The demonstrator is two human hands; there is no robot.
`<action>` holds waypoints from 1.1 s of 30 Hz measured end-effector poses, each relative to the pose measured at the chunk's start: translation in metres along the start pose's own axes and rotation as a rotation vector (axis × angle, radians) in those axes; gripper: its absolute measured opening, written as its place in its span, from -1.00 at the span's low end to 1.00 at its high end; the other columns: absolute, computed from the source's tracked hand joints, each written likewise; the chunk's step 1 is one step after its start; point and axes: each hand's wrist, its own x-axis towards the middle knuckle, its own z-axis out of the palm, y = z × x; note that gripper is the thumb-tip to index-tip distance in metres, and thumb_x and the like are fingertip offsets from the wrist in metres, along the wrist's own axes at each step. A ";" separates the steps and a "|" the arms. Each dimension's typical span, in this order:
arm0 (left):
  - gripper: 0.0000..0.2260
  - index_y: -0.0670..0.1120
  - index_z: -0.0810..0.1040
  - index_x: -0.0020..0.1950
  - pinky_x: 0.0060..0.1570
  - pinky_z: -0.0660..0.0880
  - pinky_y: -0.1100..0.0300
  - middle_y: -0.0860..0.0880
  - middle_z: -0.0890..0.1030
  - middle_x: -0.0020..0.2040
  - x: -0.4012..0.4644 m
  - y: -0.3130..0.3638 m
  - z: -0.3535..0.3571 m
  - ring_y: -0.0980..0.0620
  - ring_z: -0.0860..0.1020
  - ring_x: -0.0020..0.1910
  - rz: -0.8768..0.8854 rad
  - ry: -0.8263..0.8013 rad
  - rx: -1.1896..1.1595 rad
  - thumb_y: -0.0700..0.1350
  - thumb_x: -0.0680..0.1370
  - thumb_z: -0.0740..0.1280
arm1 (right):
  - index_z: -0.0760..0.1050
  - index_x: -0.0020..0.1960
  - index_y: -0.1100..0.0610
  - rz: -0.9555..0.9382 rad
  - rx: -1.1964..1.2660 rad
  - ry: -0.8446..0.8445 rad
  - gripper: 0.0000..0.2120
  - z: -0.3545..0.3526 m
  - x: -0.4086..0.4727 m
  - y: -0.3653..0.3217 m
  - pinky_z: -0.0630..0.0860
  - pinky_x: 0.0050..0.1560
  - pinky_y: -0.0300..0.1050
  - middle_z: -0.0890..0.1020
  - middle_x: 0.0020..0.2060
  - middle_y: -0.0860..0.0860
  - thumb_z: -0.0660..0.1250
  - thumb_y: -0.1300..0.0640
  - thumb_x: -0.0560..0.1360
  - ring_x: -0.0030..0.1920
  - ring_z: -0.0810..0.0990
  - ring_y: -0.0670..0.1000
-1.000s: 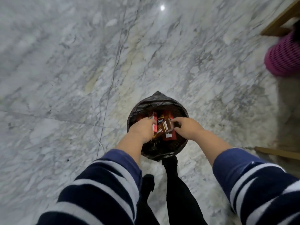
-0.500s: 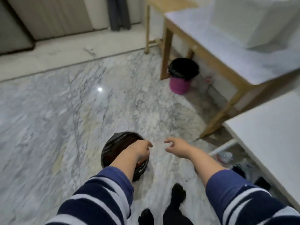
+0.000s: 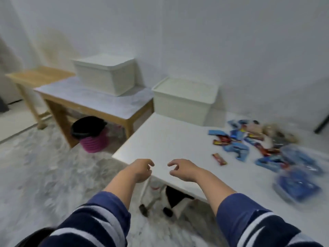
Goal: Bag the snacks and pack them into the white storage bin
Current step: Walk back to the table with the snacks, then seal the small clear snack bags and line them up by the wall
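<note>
Both hands are empty with fingers loosely curled: left hand [image 3: 141, 169], right hand [image 3: 183, 169], at the near edge of the bench [image 3: 169, 139]. Snacks [image 3: 249, 143] lie loose on its right side, unbagged. The bin [image 3: 185, 102] stands lidded behind; packing appears outstanding

From here no word, brand or number can be read. The snack wrappers [image 3: 249, 139] scattered on the white tabletop [image 3: 169, 139] show red and blue print, but it is smeared by blur. The two white bins [image 3: 185, 102] carry no lettering that can be made out.
</note>
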 end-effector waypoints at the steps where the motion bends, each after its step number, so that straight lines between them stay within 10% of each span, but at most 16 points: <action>1: -0.68 0.01 0.45 0.34 0.24 0.39 0.18 -0.03 0.53 0.27 0.010 0.027 0.007 -0.01 0.49 0.22 0.037 -0.002 0.013 -0.12 0.58 0.20 | 0.42 0.33 0.00 0.023 0.013 0.041 -0.63 -0.017 -0.008 0.023 0.34 0.18 -0.22 0.49 0.29 0.04 0.26 0.05 0.53 0.26 0.47 0.04; 17: -0.67 0.00 0.42 0.38 0.29 0.37 0.08 -0.08 0.42 0.38 0.153 0.320 0.079 -0.10 0.42 0.31 0.394 -0.157 0.153 -0.11 0.60 0.20 | 0.43 0.32 0.00 0.380 0.247 0.325 -0.65 -0.184 -0.062 0.287 0.45 0.03 -0.17 0.51 0.15 0.05 0.27 0.07 0.54 0.05 0.53 0.03; 22: -0.69 -0.01 0.44 0.35 0.17 0.45 0.12 -0.10 0.46 0.32 0.229 0.369 0.079 -0.08 0.48 0.22 0.450 -0.187 0.099 -0.12 0.60 0.20 | 0.50 0.26 0.03 0.445 0.320 0.440 -0.69 -0.222 -0.032 0.329 0.36 -0.36 -0.31 0.43 -0.30 -0.14 0.23 0.17 0.53 -0.32 0.42 -0.13; 27: -0.69 -0.03 0.43 0.36 0.10 0.41 0.23 -0.08 0.44 0.35 0.296 0.416 0.083 -0.05 0.47 0.24 0.508 -0.236 0.026 -0.12 0.61 0.20 | 0.48 0.29 0.09 0.491 0.342 0.504 -0.66 -0.255 -0.001 0.364 0.42 -0.05 -0.30 0.57 0.19 0.05 0.19 0.22 0.53 0.03 0.53 -0.02; 33: -0.66 -0.07 0.41 0.38 0.21 0.38 0.17 -0.08 0.49 0.33 0.353 0.467 0.108 -0.05 0.46 0.27 0.507 -0.264 -0.095 -0.13 0.60 0.23 | 0.46 0.31 0.03 0.509 0.344 0.534 -0.65 -0.300 0.033 0.420 0.37 0.07 -0.24 0.53 0.23 0.05 0.26 0.19 0.53 0.15 0.49 -0.01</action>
